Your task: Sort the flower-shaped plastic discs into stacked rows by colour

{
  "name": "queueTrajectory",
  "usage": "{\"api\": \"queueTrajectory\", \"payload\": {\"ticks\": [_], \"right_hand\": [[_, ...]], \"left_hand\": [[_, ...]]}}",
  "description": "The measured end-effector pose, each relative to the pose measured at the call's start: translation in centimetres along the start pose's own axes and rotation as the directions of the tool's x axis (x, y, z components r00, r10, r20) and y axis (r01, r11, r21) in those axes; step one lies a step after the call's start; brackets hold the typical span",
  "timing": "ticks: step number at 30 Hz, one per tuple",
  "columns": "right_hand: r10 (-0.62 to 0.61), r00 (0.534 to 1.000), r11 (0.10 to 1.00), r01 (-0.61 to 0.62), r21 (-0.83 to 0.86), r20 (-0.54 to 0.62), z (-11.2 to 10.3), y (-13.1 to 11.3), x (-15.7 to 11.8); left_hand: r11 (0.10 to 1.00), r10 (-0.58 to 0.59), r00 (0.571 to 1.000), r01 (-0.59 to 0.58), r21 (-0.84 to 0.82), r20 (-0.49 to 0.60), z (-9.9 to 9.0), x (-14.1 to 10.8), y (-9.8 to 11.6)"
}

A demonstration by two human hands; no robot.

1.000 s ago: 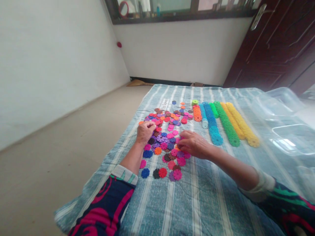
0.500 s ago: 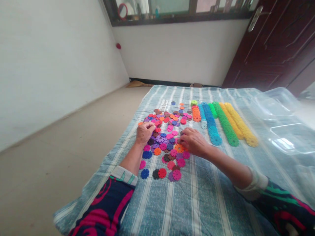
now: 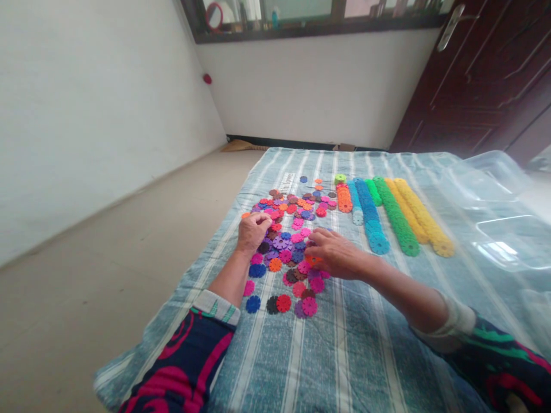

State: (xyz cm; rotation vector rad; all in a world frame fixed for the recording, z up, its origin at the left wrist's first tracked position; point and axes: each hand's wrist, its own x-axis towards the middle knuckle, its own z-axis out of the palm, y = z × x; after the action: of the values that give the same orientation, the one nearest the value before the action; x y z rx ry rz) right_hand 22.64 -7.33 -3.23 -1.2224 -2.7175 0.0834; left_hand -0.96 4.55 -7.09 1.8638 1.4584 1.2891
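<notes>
Many flat, notched plastic snowflake discs lie in a loose mixed pile [image 3: 282, 244] on the striped cloth, in pink, purple, blue, red, brown, black and orange. At the pile's left edge, my left hand [image 3: 253, 232] is closed in a pinch; what its fingertips hold, if anything, I cannot make out. My right hand [image 3: 331, 252] reaches palm down over the pile's right side, fingers apart and bent toward the discs. Beneath its fingers an orange disc [image 3: 313, 260] is partly covered. Nearer me lie a red disc [image 3: 283, 303], a black disc [image 3: 272, 304] and a blue disc [image 3: 253, 304].
Overlapping rows of sorted discs stretch along the right: an orange row [image 3: 344, 198], a blue row [image 3: 371, 215], a green row [image 3: 396, 218] and a yellow row [image 3: 424, 218]. Clear plastic containers [image 3: 512, 241] stand beyond them. A striped cloth [image 3: 353, 355] covers the surface.
My right hand has shifted slightly left, its fingers now over the orange disc. My left hand stays in the same place and pinch.
</notes>
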Motion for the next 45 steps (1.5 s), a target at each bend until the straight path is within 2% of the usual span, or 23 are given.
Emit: {"api": "queueTrajectory", "payload": {"ticks": [4, 7, 12, 14, 16, 18, 20, 22, 25, 28, 33, 45], "right_hand": [[0.037, 0.998, 0.999, -0.036, -0.034, 0.044, -0.8, -0.3, 0.5], [0.057, 0.997, 0.998, -0.057, 0.003, 0.05, -1.2, -0.4, 1.0], [0.064, 0.998, 0.95, -0.053, 0.306, -0.024, -1.3, 0.2, 1.2], [0.088, 0.994, 0.906, -0.052, 0.42, -0.068, -1.6, 1.1, 0.9], [0.153, 0.978, 0.882, -0.071, 0.465, -0.142, -2.0, 2.8, 0.6], [0.284, 0.929, 0.881, -0.156, 0.446, -0.237, -2.4, 5.3, 0.4], [0.454, 0.833, 0.863, -0.322, 0.389, -0.318, -2.6, 8.1, 0.2], [0.564, 0.743, 0.823, -0.473, 0.314, -0.36, -2.5, 10.8, 0.1], [0.629, 0.691, 0.776, -0.588, 0.231, -0.356, -2.0, 13.5, 0.1], [0.645, 0.693, 0.76, -0.626, 0.176, -0.322, -1.4, 14.5, 0.2], [0.659, 0.702, 0.747, -0.653, 0.126, -0.27, -0.9, 14.6, 0.6], [0.647, 0.713, 0.751, -0.657, 0.063, -0.27, -0.5, 14.5, 0.7]], "left_hand": [[1.0, 0.002, 1.0, -0.002, 0.004, 0.006, 0.0, 0.1, -0.1], [1.0, 0.006, 1.0, -0.006, 0.013, 0.014, -0.1, 0.2, 0.0], [1.0, 0.007, 1.0, -0.007, 0.006, 0.011, -0.2, 0.3, 0.0], [1.0, 0.008, 1.0, -0.008, 0.008, 0.01, -0.1, 0.2, 0.0], [1.0, 0.01, 1.0, -0.01, 0.012, 0.012, -0.1, 0.2, 0.0], [1.0, 0.013, 1.0, -0.013, 0.015, 0.014, -0.1, 0.2, 0.0], [1.0, 0.01, 1.0, -0.01, 0.021, 0.012, -0.1, 0.2, 0.0], [1.0, 0.005, 1.0, -0.006, 0.03, 0.011, -0.1, 0.2, 0.1], [0.999, 0.0, 1.0, 0.0, 0.033, 0.011, -0.2, 0.1, 0.2], [1.0, -0.006, 1.0, 0.005, 0.029, 0.012, -0.3, 0.1, 0.2], [0.999, -0.011, 1.0, 0.011, 0.033, 0.012, -0.2, 0.1, 0.1], [0.999, -0.008, 1.0, 0.007, 0.043, 0.014, -0.3, 0.1, 0.2]]}}
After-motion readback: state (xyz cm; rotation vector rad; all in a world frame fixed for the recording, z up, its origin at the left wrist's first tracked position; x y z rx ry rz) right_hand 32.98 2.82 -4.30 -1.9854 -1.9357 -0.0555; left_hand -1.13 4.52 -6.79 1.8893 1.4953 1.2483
